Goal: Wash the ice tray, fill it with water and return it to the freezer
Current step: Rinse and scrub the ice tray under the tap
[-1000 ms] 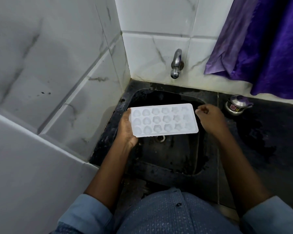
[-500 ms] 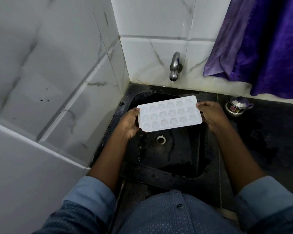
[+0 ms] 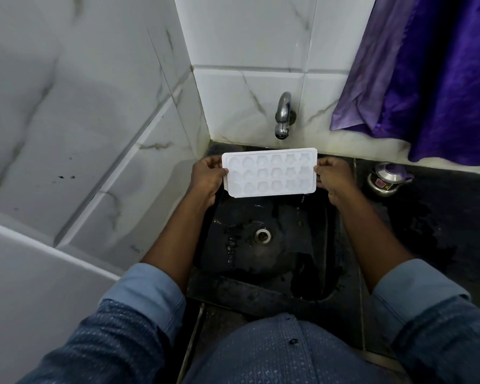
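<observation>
So the white ice tray is up in the air over the far end of the black sink, sitting just under the metal tap on the far wall, close to it but not touching. It's held lengthwise, left to right, open side facing up at the camera, and you can count 3 rows of 6 shaped pockets. Can't tell if there's any water in them.

The left hand has the left short edge: thumb laid over the rim, the other fingers curled round underneath. The right hand does the same on the right short edge, fingers bunched up tight and pinching the rim.

Below the tray, nearer in, the round drain sits in the wet sink floor. Off to the right, a small steel pot stands on the dark counter, and a purple cloth hangs over the far right wall. White marbled tiles run down the left.
</observation>
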`<state>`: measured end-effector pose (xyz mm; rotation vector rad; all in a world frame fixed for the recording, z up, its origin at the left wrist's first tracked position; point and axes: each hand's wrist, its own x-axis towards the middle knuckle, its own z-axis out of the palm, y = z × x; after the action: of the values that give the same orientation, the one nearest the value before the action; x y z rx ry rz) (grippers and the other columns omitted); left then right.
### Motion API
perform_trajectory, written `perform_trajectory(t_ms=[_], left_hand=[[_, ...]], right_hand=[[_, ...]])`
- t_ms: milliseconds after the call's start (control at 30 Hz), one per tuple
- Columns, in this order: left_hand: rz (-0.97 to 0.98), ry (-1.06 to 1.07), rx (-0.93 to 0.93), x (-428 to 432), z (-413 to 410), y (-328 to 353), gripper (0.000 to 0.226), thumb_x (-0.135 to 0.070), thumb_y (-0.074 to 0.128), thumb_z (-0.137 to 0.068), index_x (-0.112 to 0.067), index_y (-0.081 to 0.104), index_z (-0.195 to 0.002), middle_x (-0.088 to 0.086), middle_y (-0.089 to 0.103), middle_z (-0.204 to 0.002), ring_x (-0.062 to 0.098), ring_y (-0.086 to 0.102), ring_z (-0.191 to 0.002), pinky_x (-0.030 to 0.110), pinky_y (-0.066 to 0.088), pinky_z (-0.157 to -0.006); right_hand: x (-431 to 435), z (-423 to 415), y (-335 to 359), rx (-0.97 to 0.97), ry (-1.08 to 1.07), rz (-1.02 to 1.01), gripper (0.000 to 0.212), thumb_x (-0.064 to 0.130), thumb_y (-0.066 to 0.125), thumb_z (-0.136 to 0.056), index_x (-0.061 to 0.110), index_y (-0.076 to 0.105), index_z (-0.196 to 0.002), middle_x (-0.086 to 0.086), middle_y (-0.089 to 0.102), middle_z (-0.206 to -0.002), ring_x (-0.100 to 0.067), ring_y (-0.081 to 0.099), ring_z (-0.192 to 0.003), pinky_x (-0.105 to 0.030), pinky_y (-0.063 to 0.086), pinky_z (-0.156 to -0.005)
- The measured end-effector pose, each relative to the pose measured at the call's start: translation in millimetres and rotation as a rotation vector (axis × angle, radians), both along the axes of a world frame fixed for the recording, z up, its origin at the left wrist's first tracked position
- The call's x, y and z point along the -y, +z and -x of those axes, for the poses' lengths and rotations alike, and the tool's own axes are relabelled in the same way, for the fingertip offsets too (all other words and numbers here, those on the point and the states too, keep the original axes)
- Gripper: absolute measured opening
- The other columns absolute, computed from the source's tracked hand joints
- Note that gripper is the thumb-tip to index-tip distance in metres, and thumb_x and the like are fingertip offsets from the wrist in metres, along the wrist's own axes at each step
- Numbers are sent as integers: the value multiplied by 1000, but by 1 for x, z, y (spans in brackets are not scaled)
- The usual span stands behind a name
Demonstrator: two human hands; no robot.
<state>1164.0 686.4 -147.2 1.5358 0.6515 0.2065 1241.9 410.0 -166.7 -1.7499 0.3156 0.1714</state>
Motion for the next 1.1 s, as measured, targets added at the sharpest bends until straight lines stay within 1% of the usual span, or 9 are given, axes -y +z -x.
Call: perform_trajectory(t_ms=[100, 167, 267, 400, 533, 633, 833, 933, 1100], left_hand=[[-78, 17, 85, 1, -2, 6, 36, 21, 61, -87, -8, 71, -105, 1, 74, -88, 15, 71, -77, 31, 62, -75], [-138, 22, 121, 1, -2, 7, 37, 18, 64, -86, -15, 72, -100, -1, 76, -90, 14, 72, -80, 33, 63, -78], [-280, 24, 152, 1, 2, 9, 31, 12, 64, -90, -13, 71, -106, -6, 74, -94, 5, 70, -82, 22, 58, -78], [-449, -12, 191, 1, 13, 11, 28, 6, 64, -93, -17, 68, -108, -1, 75, -103, 11, 70, -91, 22, 55, -86], [-569, -32, 244, 1, 26, 12, 23, 1, 68, -94, -16, 69, -108, -3, 75, -103, 12, 71, -93, 15, 53, -83], [-663, -32, 272, 2, 36, 14, 17, -4, 71, -93, -13, 72, -108, -2, 74, -105, 15, 69, -95, 22, 53, -84], [-909, -14, 378, -1, 47, 17, 12, -4, 73, -89, -6, 74, -101, 8, 73, -102, 29, 66, -98, 38, 52, -86], [-1002, -14, 414, -2, 51, 19, 13, -4, 72, -91, -10, 75, -102, 5, 73, -102, 26, 63, -98, 31, 47, -84], [-1051, -33, 440, 0, 57, 24, 22, 3, 71, -87, -13, 76, -102, 4, 73, -105, 25, 62, -100, 6, 33, -90]], right_hand=[[-3, -2, 4, 49, -9, 27, 24, 2, 59, -95, 21, 62, -81, -8, 71, -95, -22, 64, -86, -34, 50, -71], [-2, -4, 3, 83, -6, 15, 24, 2, 59, -95, 22, 63, -82, -4, 69, -89, -22, 63, -85, -36, 50, -73], [-1, -2, 1, 170, 9, 44, 25, 0, 60, -95, 22, 64, -84, 2, 65, -80, -19, 60, -81, -38, 51, -75], [4, 2, -4, 339, 56, 158, 13, 4, 60, -93, 13, 68, -98, -4, 70, -87, -18, 62, -79, -44, 56, -78], [8, 18, 0, 475, 62, 210, 20, 3, 58, -90, 15, 68, -101, -7, 75, -96, -27, 69, -87, -42, 54, -80], [14, 30, 2, 592, 46, 323, 28, 0, 55, -88, 13, 69, -108, -6, 74, -100, -25, 66, -91, -31, 47, -75], [26, 37, 0, 842, 59, 517, 24, 3, 57, -92, 9, 67, -113, -10, 69, -107, -29, 60, -100, -25, 36, -84], [29, 42, 1, 896, 42, 544, 26, 0, 56, -90, 6, 67, -112, -12, 69, -110, -31, 59, -102, -25, 37, -88], [34, 53, 6, 923, 6, 539, 31, -6, 52, -86, 5, 67, -111, -13, 68, -112, -28, 59, -106, -26, 40, -92]])
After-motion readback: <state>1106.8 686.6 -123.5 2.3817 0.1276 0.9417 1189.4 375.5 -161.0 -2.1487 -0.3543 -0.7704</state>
